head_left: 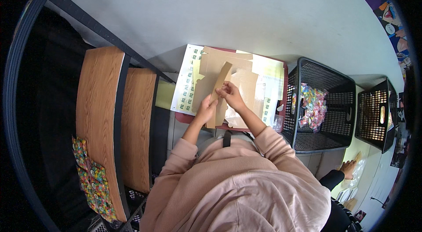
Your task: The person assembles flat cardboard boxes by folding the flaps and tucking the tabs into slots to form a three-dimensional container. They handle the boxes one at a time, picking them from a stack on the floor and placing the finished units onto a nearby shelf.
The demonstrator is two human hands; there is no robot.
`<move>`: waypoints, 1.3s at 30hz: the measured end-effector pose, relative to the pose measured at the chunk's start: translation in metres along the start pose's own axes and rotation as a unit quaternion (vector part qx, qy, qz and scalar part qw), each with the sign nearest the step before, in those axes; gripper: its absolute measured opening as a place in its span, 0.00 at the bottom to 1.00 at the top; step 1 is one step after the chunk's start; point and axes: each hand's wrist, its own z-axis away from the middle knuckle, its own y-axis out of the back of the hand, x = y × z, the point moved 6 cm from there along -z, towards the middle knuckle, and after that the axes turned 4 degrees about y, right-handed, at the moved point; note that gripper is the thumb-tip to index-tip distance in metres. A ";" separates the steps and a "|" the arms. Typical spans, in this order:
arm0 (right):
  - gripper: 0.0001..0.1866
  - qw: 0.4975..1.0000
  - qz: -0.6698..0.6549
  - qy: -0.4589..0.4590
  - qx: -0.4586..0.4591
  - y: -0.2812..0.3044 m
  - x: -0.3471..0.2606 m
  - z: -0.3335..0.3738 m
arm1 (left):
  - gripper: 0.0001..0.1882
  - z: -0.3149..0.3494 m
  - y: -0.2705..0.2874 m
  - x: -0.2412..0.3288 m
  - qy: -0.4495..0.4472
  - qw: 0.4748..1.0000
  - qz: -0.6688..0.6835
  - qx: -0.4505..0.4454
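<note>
Both hands are on a folded piece of brown cardboard (225,72), raised at a slant above the work surface. My left hand (205,108) grips it near its lower part. My right hand (231,94) has its fingers bent and closed on the right edge, a little higher up. Beneath lie flat brown cardboard blanks (247,83) with cut tabs, partly covered by my hands. Under the blanks is a white sheet with green print (185,93), resting on a dark red table (285,83).
On the right, a black plastic basket (325,142) holds colourful wrapped packets (313,105); a smaller black basket (372,120) stands beyond it. Another person's hand (348,169) shows at lower right. Wooden shelves (100,109) with colourful packets (94,183) and a dark metal frame stand left.
</note>
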 end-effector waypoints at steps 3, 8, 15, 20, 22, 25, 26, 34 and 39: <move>0.16 0.966 0.150 0.164 0.132 0.020 -0.089 0.013 | 0.18 -0.004 0.000 0.031 -0.038 0.997 -0.053 -0.036; 0.13 0.721 0.534 0.425 0.117 0.018 -0.243 0.057 | 0.17 0.014 -0.015 0.140 -0.114 0.942 -0.312 -0.045; 0.05 0.716 0.566 0.404 -0.065 0.023 -0.277 0.057 | 0.17 0.043 -0.036 0.224 -0.203 0.874 -0.428 -0.104; 0.05 0.735 0.510 0.441 -0.072 0.023 -0.291 0.062 | 0.12 0.056 -0.041 0.251 -0.197 0.854 -0.458 -0.147; 0.05 0.744 0.498 0.437 -0.085 0.023 -0.297 0.063 | 0.09 0.058 -0.041 0.261 -0.205 0.831 -0.507 -0.099; 0.05 0.734 0.502 0.448 -0.089 0.020 -0.304 0.066 | 0.09 0.061 -0.043 0.272 -0.318 0.779 -0.538 -0.057; 0.05 0.729 0.501 0.459 -0.090 0.020 -0.306 0.067 | 0.09 0.063 -0.044 0.275 -0.371 0.754 -0.539 -0.048; 0.05 0.689 0.542 0.474 -0.082 0.007 -0.323 0.078 | 0.07 0.071 -0.052 0.293 -0.432 0.707 -0.558 -0.046; 0.06 0.668 0.521 0.518 -0.121 0.009 -0.323 0.082 | 0.12 0.080 -0.061 0.300 -0.477 0.642 -0.600 -0.024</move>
